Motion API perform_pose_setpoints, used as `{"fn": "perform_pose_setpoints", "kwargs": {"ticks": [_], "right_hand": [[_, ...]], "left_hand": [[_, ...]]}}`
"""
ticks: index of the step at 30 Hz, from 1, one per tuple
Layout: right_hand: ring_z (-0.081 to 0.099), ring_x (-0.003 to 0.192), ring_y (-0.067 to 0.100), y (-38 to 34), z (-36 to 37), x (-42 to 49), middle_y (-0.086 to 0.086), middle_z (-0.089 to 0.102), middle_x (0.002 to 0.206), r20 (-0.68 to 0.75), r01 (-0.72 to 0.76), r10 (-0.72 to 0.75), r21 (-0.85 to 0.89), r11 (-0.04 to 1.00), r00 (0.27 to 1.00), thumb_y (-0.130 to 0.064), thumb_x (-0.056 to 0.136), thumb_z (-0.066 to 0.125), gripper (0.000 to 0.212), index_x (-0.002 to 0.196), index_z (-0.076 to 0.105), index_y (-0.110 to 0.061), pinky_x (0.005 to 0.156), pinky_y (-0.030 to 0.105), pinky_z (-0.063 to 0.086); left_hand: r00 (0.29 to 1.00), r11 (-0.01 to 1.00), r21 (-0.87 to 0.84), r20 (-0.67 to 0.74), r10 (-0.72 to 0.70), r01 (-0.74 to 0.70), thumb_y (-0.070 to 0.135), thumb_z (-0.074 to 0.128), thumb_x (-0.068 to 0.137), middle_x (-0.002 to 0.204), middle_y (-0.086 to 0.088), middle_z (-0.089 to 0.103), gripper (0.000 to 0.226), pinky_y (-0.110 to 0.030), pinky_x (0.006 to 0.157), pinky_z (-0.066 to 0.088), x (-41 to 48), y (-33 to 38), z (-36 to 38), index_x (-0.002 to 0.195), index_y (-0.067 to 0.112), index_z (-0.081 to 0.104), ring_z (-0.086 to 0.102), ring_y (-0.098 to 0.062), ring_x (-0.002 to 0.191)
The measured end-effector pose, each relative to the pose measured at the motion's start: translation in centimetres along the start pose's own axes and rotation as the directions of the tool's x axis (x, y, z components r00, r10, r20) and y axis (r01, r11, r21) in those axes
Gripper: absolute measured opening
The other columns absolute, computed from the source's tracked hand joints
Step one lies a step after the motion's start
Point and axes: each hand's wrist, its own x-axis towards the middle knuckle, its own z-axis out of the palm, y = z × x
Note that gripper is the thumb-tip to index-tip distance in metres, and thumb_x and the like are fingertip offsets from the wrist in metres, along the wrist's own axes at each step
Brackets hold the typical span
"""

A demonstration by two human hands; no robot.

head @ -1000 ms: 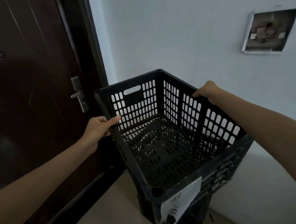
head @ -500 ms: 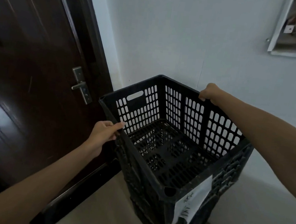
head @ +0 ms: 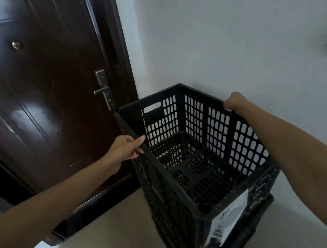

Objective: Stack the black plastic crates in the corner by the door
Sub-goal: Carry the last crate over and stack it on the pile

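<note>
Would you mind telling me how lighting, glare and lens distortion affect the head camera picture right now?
Head view: dim, bluish light; soft glare patches on the glossy door; wide-angle bending curves the door frame and stretches both forearms; the top crate interior is dark yet its slots read clearly; the white label is too blurred to read; left hand and right hand look sharp.

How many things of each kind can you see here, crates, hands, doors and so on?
Black plastic crates: 2, top crate on lower crate
Hands: 2, left hand, right hand, both gripping the top crate's rim
Doors: 1, dark door
Door handles: 1, handle
Paper labels: 1, label
Total: 7
</note>
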Motion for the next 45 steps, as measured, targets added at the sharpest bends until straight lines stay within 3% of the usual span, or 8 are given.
{"fn": "perform_pose_setpoints", "kwargs": {"ticks": [6,10,13,17,26,31,40,45], "right_hand": [[0.052,0.104,0.033,-0.3,-0.4,-1.1,0.02,0.053,0.108,0.036,0.067,-0.061,-0.189,0.98,0.997,-0.013,0.093,0.049,0.038,0.126,0.046,0.006,0.09,0.038,0.047],[0.052,0.102,0.031,-1.0,-0.2,-3.7,0.018,0.053,0.123,0.084,0.129,-0.106,-0.352,0.927,0.991,-0.02,0.094,0.048,0.037,0.126,0.046,-0.002,0.087,0.04,0.044],[0.046,0.123,0.036,-1.6,0.7,-6.6,0.019,0.045,0.138,0.069,0.178,-0.165,-0.481,0.858,0.984,-0.024,0.094,0.051,0.052,0.14,0.037,-0.005,0.1,0.047,0.039],[0.043,0.13,0.035,-3.3,1.8,-13.3,0.015,0.043,0.144,0.133,0.315,-0.288,-0.512,0.799,0.948,-0.03,0.095,0.048,0.054,0.144,0.035,-0.011,0.104,0.047,0.038],[0.063,0.076,0.018,-5.8,6.5,-29.9,0.001,0.066,0.093,0.283,0.473,-0.388,-0.364,0.803,0.877,-0.068,0.09,0.031,0.059,0.131,0.042,-0.028,0.068,0.035,0.053],[0.053,0.062,0.024,-3.6,8.2,-32.0,-0.001,0.044,0.066,0.118,0.376,-0.377,-0.555,0.742,0.919,-0.034,0.099,0.045,0.052,0.143,0.021,-0.025,0.06,0.038,0.048],[0.061,0.063,0.02,-2.2,8.1,-33.1,0.002,0.064,0.074,0.065,0.35,-0.393,-0.6,0.719,0.917,-0.028,0.098,0.049,0.054,0.145,0.024,-0.023,0.06,0.037,0.054],[0.051,0.055,0.011,-1.1,7.8,-33.2,-0.004,0.064,0.071,0.024,0.359,-0.425,-0.583,0.729,0.905,-0.031,0.097,0.052,0.054,0.145,0.027,-0.026,0.045,0.023,0.031]], "left_hand": [[0.995,0.972,0.232,0.096,0.014,-0.036,0.048,0.062,0.09,0.069,-0.005,0.073,0.048,-0.022,0.063,0.057,1.0,0.2,-1.4,0.098,0.001,0.062,0.064,-0.01,0.051],[0.961,0.674,0.688,0.145,0.235,-0.268,0.064,0.051,0.088,0.06,-0.002,0.065,0.056,-0.032,0.069,0.056,1.4,0.5,-3.0,0.073,0.01,0.06,0.065,-0.014,0.052],[0.812,0.318,0.846,0.207,0.545,-0.429,0.068,0.048,0.086,0.058,0.003,0.057,0.055,-0.027,0.053,0.048,1.4,0.6,-3.4,0.064,0.018,0.051,0.057,-0.012,0.051],[0.528,0.076,0.742,0.397,0.751,-0.666,0.052,0.053,0.093,0.077,0.007,0.056,0.032,-0.032,0.066,0.048,1.8,0.3,-2.1,0.078,0.023,0.054,0.053,-0.011,0.073],[0.374,0.126,0.407,0.616,0.693,-0.905,0.062,0.015,0.098,0.099,0.015,0.063,0.057,-0.035,0.09,0.034,2.5,-3.2,-0.2,0.101,0.029,0.061,0.057,-0.01,0.098],[0.294,0.083,0.335,0.648,0.702,-0.939,0.061,0.026,0.097,0.1,0.017,0.059,0.046,-0.029,0.084,0.028,3.4,-3.4,-0.4,0.102,0.028,0.058,0.053,-0.008,0.097],[0.306,0.106,0.332,0.638,0.707,-0.937,0.063,0.027,0.093,0.086,0.012,0.058,0.047,-0.039,0.084,0.033,2.1,-3.7,0.9,0.089,0.025,0.055,0.053,-0.015,0.086],[0.293,0.085,0.331,0.655,0.697,-0.94,0.065,0.025,0.093,0.083,0.01,0.057,0.048,-0.036,0.081,0.033,1.3,-3.4,1.2,0.086,0.025,0.052,0.052,-0.015,0.082]]}}
